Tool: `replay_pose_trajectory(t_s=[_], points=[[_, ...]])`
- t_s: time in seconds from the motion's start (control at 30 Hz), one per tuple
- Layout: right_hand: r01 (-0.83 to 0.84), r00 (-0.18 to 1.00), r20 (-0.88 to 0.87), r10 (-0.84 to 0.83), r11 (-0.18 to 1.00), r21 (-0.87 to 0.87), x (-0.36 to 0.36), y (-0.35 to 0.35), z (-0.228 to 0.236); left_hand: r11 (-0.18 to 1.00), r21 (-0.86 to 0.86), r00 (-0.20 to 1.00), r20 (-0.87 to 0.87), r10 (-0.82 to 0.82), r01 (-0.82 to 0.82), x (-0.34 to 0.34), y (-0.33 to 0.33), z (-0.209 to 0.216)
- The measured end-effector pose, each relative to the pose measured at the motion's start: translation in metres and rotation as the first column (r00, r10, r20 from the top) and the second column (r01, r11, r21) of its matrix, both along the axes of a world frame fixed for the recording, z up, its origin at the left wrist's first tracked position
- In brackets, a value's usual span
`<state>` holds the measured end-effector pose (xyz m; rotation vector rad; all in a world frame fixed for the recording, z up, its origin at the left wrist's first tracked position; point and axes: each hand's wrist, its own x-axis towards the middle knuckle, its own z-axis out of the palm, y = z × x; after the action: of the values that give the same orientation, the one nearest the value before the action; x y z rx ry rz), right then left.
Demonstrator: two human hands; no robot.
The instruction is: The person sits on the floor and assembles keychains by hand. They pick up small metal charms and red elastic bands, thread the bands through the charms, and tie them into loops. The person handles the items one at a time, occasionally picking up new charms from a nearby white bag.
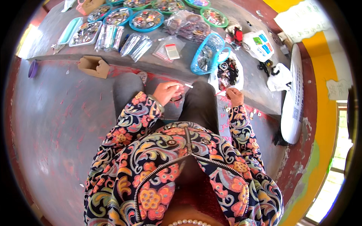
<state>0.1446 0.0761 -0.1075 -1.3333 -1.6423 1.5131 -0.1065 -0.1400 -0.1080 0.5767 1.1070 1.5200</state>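
Over my lap, my left hand (pixel 166 93) is closed in a pinch around a short white stick (pixel 189 86); its kind is too small to tell. My right hand (pixel 235 97), farther right, has its fingers curled on a thin red stick (pixel 221 92) pointing left. The two hands are apart, at about the same height. Just beyond the right one stands a white bag (pixel 240 77) with dark and coloured bits in it. A blue plastic basket (pixel 200 56) holding small packets is to the left of that bag.
The raised grey ledge (pixel 151 60) ahead carries a blue-rimmed tray (pixel 146 30) of small items, clear packets of pens (pixel 109 37), and plastic bags (pixel 188 24). An open cardboard box (pixel 93 67) and a purple cup (pixel 33 69) are on the left. A white board (pixel 293 109) leans at right.
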Motion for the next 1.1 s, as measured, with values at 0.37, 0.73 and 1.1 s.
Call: replay_pose_trajectory(t_s=[0.37, 0.73, 1.1], points=[[-0.687, -0.399, 0.905, 0.147, 0.606, -0.401, 0.238, 0.092, -0.087, 0.997, -0.072, 1.0, -0.012, 0.005, -0.006, 0.003, -0.003, 0.004], [0.321, 0.854, 0.51, -0.106, 0.878, -0.355, 0.222, 0.062, -0.052, 0.994, -0.109, 0.999, -0.041, -0.006, 0.002, 0.002, -0.004, 0.011], [-0.418, 0.901, -0.269, 0.341, 0.511, -0.752, 0.351, 0.144, -0.086, 0.997, -0.048, 0.998, 0.012, -0.067, 0.068, 0.008, 0.003, 0.005]])
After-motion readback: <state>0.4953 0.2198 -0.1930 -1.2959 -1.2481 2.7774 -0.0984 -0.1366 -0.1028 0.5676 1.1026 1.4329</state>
